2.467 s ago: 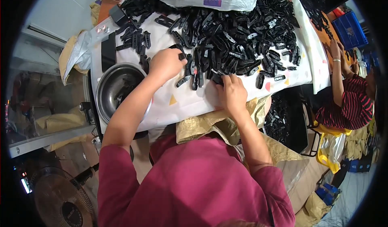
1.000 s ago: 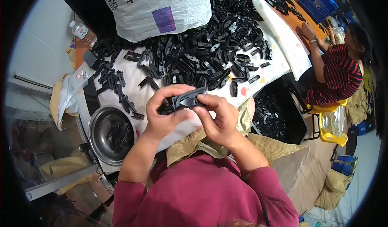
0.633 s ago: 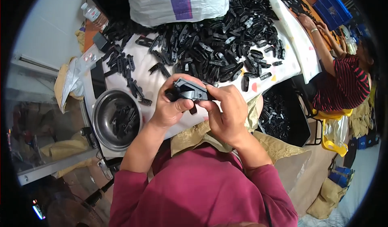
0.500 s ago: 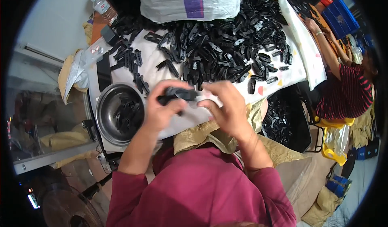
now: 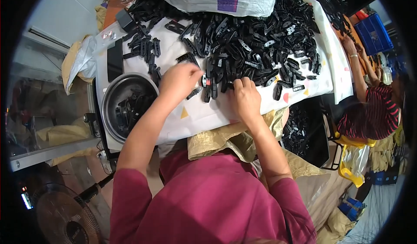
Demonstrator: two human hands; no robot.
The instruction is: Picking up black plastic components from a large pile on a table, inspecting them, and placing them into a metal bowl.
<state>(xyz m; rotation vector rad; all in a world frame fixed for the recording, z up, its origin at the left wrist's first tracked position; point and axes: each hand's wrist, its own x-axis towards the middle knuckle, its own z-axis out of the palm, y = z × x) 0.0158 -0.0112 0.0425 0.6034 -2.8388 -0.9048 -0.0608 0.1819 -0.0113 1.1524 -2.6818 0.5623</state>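
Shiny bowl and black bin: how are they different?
The bowl is round and silvery, while the bin is black with straight edges. The bowl sits up on the table; the bin sits lower, past the table's near edge. Both hold dark parts.

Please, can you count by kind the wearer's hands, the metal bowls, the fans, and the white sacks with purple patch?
Bare left hand and bare right hand: 2
Round silver metal bowl: 1
Round dark fan: 1
White woven sack with purple patch: 1
Total: 5
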